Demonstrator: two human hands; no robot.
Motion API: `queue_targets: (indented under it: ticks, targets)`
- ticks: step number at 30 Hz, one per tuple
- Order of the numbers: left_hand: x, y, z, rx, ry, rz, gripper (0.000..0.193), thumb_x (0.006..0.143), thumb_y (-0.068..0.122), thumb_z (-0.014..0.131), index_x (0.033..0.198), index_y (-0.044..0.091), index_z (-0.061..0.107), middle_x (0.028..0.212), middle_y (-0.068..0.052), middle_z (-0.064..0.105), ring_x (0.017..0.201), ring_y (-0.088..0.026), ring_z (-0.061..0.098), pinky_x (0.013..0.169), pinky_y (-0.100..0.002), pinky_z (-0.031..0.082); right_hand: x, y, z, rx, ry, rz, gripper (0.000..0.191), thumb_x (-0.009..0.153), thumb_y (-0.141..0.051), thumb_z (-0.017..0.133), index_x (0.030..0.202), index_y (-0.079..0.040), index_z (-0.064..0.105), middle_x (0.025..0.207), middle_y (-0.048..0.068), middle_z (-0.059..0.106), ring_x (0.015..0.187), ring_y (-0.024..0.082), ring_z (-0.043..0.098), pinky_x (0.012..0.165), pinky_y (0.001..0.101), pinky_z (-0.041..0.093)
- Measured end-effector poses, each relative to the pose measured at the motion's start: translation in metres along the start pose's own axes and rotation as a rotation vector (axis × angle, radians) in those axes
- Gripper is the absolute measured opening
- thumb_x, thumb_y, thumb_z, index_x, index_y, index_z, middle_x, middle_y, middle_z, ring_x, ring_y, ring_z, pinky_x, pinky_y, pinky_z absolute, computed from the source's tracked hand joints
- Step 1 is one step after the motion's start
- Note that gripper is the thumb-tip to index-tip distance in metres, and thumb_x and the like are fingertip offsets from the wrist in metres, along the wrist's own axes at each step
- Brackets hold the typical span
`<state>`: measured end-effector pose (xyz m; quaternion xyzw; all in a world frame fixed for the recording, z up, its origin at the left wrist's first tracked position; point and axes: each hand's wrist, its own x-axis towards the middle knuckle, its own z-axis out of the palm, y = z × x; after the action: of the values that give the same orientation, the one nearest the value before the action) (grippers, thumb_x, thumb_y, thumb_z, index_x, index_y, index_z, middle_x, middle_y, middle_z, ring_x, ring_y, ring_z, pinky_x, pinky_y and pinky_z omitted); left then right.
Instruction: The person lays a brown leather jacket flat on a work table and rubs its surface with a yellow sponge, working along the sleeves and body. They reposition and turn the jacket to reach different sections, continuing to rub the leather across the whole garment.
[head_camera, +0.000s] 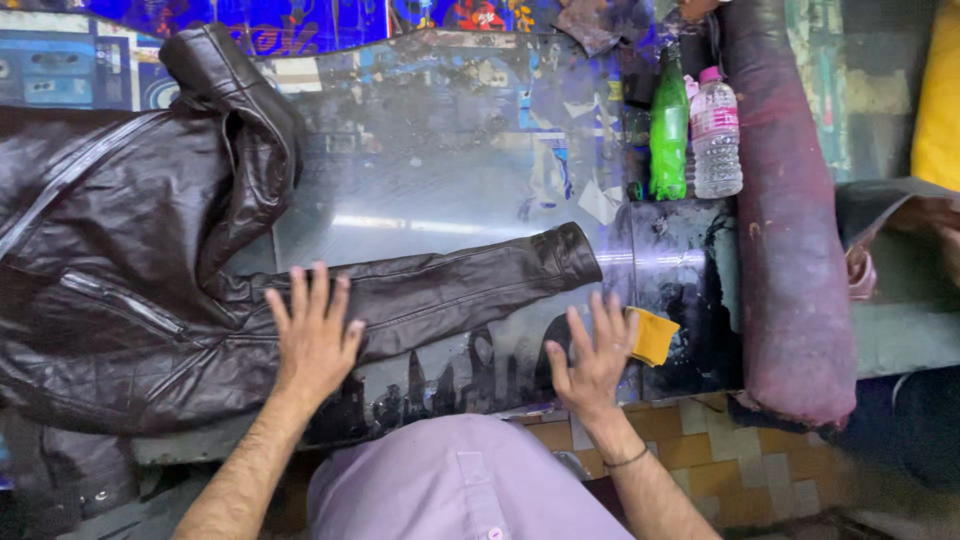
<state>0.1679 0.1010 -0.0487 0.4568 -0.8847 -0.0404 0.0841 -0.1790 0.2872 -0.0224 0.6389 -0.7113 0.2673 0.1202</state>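
We see both forearms reaching up from the bottom of the view, bare to the elbow, with a lilac shirt front between them. Our left hand (312, 335) lies flat and palm down, fingers spread and pointing away from us, thumb out to the side. Our right hand (592, 355) is also open and flat, fingers fanned, thumb angled inward. A thin band circles the right wrist. The two hands are well apart, neither one gripping anything.
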Motion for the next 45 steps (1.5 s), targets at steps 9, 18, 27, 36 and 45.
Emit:
queue_targets:
  ticks: [9,18,27,36,45]
  targets:
    - [0.109,0.183,0.038,-0.393,0.073,0.564,0.067,0.101,0.035,0.058,0.157,0.003,0.04,0.17,-0.018,0.026,0.158,-0.038,0.02,0.127,-0.055,0.016,-0.047,0.077,-0.01,-0.143,-0.047,0.845,0.057,0.095,-0.044,0.072,0.142,-0.015,0.061,0.136,0.013,0.06,0.125,0.038,0.056,0.106,0.0558,0.044]
    - [0.136,0.224,0.055,-0.127,-0.019,0.588,0.088,0.092,0.066,0.048,0.159,0.011,0.033,0.169,-0.015,0.018,0.156,-0.037,0.011,0.124,-0.057,0.008,-0.043,0.107,-0.024,-0.445,-0.015,0.558,0.044,0.084,-0.038,0.077,0.121,-0.016,0.071,0.131,0.02,0.057,0.109,0.042,0.057,0.085,0.0517,0.047]
    - [0.136,0.227,0.061,-0.132,0.021,0.582,0.089,0.092,0.068,0.047,0.16,0.012,0.032,0.169,-0.013,0.02,0.156,-0.035,0.011,0.125,-0.056,0.008,0.096,0.166,-0.023,-0.42,0.037,0.523,0.036,0.096,-0.038,0.072,0.129,-0.023,0.072,0.137,0.014,0.058,0.115,0.04,0.057,0.092,0.0543,0.048]
    - [0.138,0.229,0.06,-0.167,0.002,0.576,0.089,0.091,0.068,0.047,0.159,0.012,0.032,0.169,-0.014,0.018,0.156,-0.036,0.008,0.125,-0.056,0.007,0.059,0.161,-0.039,-0.498,-0.198,0.632,0.029,0.087,-0.037,0.077,0.111,-0.021,0.08,0.121,0.01,0.071,0.106,0.039,0.063,0.085,0.0585,0.047]
    - [0.121,0.178,0.045,-0.244,-0.022,0.769,0.078,0.094,0.056,0.051,0.156,0.011,0.035,0.168,-0.016,0.019,0.156,-0.035,0.012,0.125,-0.054,0.008,0.032,0.185,-0.037,-0.27,-0.118,0.24,0.015,0.085,-0.014,0.077,0.1,-0.013,0.081,0.114,0.011,0.075,0.099,0.036,0.065,0.087,0.0437,0.051]
